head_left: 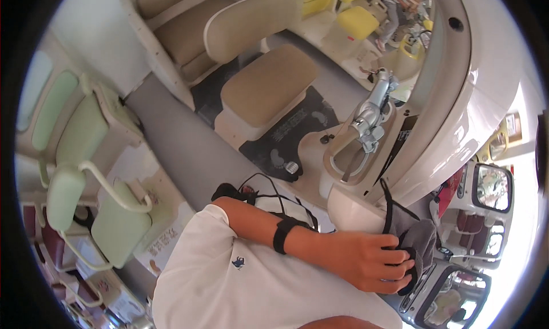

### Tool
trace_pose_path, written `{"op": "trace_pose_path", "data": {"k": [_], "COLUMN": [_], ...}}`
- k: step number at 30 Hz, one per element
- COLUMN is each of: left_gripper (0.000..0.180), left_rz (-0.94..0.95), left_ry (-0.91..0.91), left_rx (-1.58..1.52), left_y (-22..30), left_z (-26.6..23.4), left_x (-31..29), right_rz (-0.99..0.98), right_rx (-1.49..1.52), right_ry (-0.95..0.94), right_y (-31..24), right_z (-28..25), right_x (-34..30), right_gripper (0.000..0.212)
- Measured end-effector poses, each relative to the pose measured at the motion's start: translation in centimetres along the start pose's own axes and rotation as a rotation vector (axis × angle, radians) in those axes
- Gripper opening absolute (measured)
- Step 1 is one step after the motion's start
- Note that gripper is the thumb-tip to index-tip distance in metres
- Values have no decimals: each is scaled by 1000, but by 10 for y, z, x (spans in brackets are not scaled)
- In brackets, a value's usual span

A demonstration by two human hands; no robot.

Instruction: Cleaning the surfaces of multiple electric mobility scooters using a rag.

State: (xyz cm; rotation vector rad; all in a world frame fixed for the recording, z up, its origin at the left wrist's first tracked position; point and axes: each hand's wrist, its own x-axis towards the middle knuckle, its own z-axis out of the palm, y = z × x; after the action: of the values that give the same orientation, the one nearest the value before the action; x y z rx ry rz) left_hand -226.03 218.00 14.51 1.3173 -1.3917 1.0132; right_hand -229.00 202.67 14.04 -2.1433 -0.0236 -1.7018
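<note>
My left hand [366,260] reaches across from the left, a black band around its wrist. Its fingers are curled around the edge of a bundle of grey cloth [422,237] with black parts. A thin black strap rises from the cloth beside a smooth cream-white vehicle panel [354,209]. What lies under the fingers is partly hidden. Only a strip of bare skin from my other arm shows at the lower edge; my right hand is out of view.
Ahead is a small cabin vehicle with a brown seat [269,86], silver handlebars [369,114] and a dark floor mat [283,151]. Green seats [120,223] stand at left, yellow seats [357,23] farther off. A person [400,3] is at the top right. More vehicles [457,294] line the right.
</note>
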Motion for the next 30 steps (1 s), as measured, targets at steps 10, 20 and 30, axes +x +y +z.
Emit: {"op": "trace_pose_path", "data": {"k": [10,20,30], "left_gripper": [38,24,21], "left_rz": [-107,-225,-758], "left_ry": [-108,-271,-510], "left_rx": [-96,-249,-727], "left_y": [-23,-86,-140], "left_z": [-38,-80,-132], "left_x": [7,-28,-91], "right_rz": [166,-3,50], "right_rx": [-258,-512,-755], "right_ry": [72,-162,-585], "right_y": [-58,-87,-117], "right_z": [0,17,128], "right_x": [-24,-8,-17], "right_gripper": [52,50,27]}}
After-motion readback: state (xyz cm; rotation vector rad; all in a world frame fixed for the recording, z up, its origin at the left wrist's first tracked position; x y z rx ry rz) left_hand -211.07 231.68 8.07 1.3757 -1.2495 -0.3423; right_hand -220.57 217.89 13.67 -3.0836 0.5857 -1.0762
